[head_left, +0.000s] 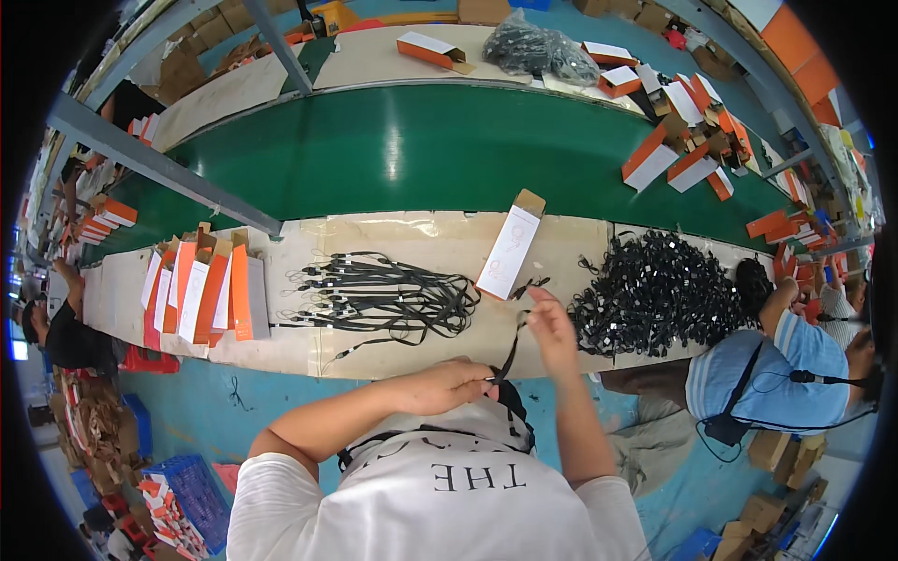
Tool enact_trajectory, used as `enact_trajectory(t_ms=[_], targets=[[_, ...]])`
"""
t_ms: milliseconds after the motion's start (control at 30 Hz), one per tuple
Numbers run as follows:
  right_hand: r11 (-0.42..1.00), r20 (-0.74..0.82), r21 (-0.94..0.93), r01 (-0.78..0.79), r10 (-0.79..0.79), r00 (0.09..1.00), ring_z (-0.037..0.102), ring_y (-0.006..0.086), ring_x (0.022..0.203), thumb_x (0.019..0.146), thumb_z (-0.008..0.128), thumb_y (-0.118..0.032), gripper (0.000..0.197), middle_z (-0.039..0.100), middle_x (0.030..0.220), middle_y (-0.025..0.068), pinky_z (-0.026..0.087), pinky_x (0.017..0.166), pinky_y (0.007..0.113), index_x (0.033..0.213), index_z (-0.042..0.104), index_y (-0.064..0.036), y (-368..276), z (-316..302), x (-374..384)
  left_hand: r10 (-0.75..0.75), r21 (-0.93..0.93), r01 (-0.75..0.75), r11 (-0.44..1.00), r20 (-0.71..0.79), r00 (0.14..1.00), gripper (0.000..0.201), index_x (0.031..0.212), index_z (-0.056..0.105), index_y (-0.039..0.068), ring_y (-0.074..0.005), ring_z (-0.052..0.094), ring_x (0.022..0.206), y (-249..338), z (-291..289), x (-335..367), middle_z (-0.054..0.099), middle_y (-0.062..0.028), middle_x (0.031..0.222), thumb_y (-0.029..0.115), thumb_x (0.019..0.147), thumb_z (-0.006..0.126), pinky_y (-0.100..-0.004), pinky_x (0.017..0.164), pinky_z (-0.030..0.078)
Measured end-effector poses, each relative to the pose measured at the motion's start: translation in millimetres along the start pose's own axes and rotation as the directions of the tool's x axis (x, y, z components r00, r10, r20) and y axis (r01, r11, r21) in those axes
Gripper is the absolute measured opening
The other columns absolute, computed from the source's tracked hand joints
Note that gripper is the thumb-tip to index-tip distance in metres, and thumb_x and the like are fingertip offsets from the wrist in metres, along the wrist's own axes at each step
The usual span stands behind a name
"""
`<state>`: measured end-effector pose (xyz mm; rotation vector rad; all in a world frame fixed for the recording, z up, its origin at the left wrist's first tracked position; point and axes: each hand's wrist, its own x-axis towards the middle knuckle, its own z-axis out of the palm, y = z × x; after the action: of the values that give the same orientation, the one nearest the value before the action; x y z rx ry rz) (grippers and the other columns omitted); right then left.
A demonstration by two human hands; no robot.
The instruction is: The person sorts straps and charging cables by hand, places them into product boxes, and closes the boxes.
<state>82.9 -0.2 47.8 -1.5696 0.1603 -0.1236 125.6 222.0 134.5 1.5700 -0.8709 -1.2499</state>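
Close to my body, my left hand is closed on a black lanyard. The strap rises from its fingers to my right hand, which pinches the upper end above the table edge. Part of the strap hangs below my left hand. Ahead, a row of black lanyards lies flat, their thin cord loops toward the left. A white and orange box with its brown end flap raised lies just beyond my right hand. By its lower end sits a small black lanyard piece.
A large heap of black lanyards covers the table at right. Several open orange and white boxes stand at left. A green conveyor belt runs behind the table. A person in a blue shirt sits close on my right; a metal post slants at left.
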Motion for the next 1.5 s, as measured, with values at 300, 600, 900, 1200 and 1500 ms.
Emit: enact_trajectory(t_ms=[300,600,900,1200,1500], targets=[[0.852,0.52,0.208,-0.48,0.319,0.792,0.05,0.0131,0.065,0.089,0.05,-0.014,0.036,0.053,0.074,0.0018,0.043,0.059,0.029,0.123,0.045,-0.0034,-21.7,34.8,-26.0,0.096,0.323,0.056,0.945,-0.435,0.895,0.02,0.098,0.057,0.0,-0.0254,0.054,0.057,0.5,-16.4,10.6,0.058,-0.0101,0.068,0.013,0.088,0.044,-0.0346,0.059,0.045],[0.945,-0.238,-0.04,-0.324,0.305,0.922,0.052,0.0188,0.064,0.082,0.056,-0.007,0.016,0.056,0.071,0.0067,0.041,0.058,0.027,0.096,0.062,-0.0034,5.4,-17.8,-24.3,0.252,0.455,0.042,0.89,-0.565,0.786,0.024,0.101,0.059,0.002,-0.0345,0.057,0.085,-31.3,-20.9,65.5,0.059,-0.0187,0.096,0.012,0.08,0.056,-0.0377,0.075,0.046],[-0.059,0.27,-0.96,0.274,-0.45,0.851,0.05,0.0194,0.081,0.068,0.061,-0.01,0.013,0.057,0.075,0.0009,0.039,0.076,0.036,0.08,0.064,-0.0101,-104.3,-81.4,62.3,-0.045,0.301,0.594,0.746,-0.867,0.496,0.085,0.128,0.028,-0.004,-0.0343,0.048,0.109,-63.0,-73.6,207.4,0.048,-0.0223,0.119,0.04,0.067,0.068,-0.0394,0.092,0.038],[0.559,0.036,-0.805,0.198,-0.288,0.957,0.048,0.0229,0.06,0.069,0.061,0.004,0.026,0.047,0.072,0.0095,0.04,0.056,0.03,0.093,0.065,-0.0051,-181.6,-94.4,72.4,0.385,0.466,-0.041,0.884,-0.676,0.628,0.066,0.119,0.035,-0.001,-0.0369,0.044,0.109,-58.1,-40.8,154.6,0.046,-0.0204,0.116,0.005,0.061,0.066,-0.0426,0.094,0.034],[0.334,0.169,-0.914,0.229,-0.197,0.966,0.057,0.0328,0.076,0.073,0.055,-0.002,0.019,0.056,0.083,0.0138,0.047,0.065,0.039,0.092,0.053,-0.0051,-143.0,-45.3,52.5,0.425,0.464,-0.1,0.88,-0.676,0.601,0.069,0.121,0.033,-0.001,-0.0357,0.042,0.112,-52.9,-10.3,136.9,0.043,-0.0202,0.12,0.007,0.062,0.067,-0.0417,0.096,0.032]])
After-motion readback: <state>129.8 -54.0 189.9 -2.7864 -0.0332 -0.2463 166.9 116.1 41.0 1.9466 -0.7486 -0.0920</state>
